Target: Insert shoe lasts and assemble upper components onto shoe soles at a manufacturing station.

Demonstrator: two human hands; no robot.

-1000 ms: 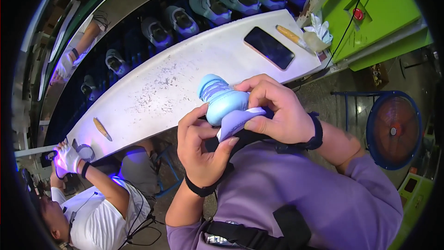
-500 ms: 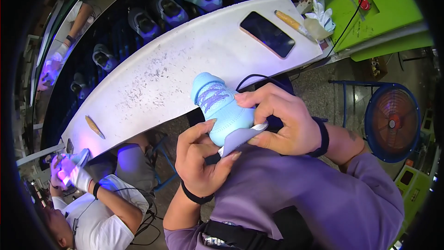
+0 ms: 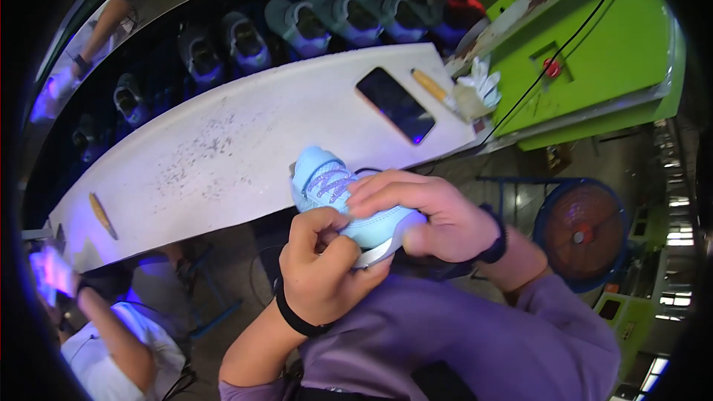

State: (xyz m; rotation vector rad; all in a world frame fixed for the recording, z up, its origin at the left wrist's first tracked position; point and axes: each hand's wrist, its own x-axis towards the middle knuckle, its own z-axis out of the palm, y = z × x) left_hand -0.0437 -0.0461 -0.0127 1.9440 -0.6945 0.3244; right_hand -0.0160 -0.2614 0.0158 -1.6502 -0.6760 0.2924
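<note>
Between my hands is a small light blue shoe (image 3: 371, 232) with purple laces, its toe end toward me and its heel end by the white table's edge. A pale sole (image 3: 380, 254) lies against the toe end. My left hand (image 3: 316, 271) is closed on the shoe's left side, with its fingers curled and its thumb low by the sole. Across the upper, my right hand (image 3: 438, 215) wraps the other side, fingers near the laces and thumb at the sole's edge; it is slightly blurred. Both hands cover part of the shoe.
The white table (image 3: 260, 115) bears a phone (image 3: 395, 105), a wooden-handled tool (image 3: 431, 87) and another tool (image 3: 102, 215). Several shoes (image 3: 301, 26) stand behind it. A green machine (image 3: 594, 52) and a fan (image 3: 581, 234) are at right. A co-worker (image 3: 122, 345) sits at left.
The sole stood bent away from the toe; now it lies against it. My right hand has shifted over the upper, and my left fingers have curled in. The whole view has shifted.
</note>
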